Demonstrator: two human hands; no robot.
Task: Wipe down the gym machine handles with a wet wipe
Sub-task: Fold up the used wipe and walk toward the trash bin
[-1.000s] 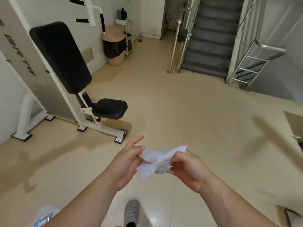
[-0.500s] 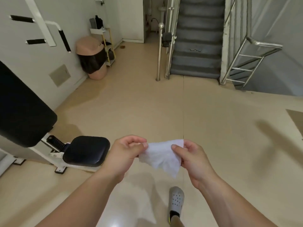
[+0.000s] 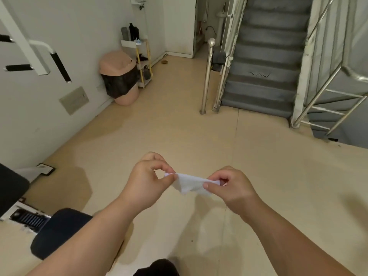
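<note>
Head view: the left hand [image 3: 147, 182] and right hand [image 3: 231, 188] are held out in front of the body, above the floor [image 3: 179, 136]. Each pinches one end of the wipe [image 3: 191, 183] between thumb and forefinger. The wipe is stretched between them in a narrow, crumpled band with its lower edge sagging, and the hands stand a little apart, joined only by it. Pulling from both ends looks meant to open the sheet out, so that a flat face rather than a wad meets the grips. The handles [image 3: 60, 67], black sleeves on white bars, hang at upper left, well apart from the wipe. The machine's dark seat [image 3: 57, 232] sits at lower left, just beside the left forearm. A lidded bin [image 3: 119, 80] with a black liner stands by the far wall near a small shelf [image 3: 143, 62], and grey stairs [image 3: 266, 66] rise at the back right. I judge the wiping itself not yet begun.
</note>
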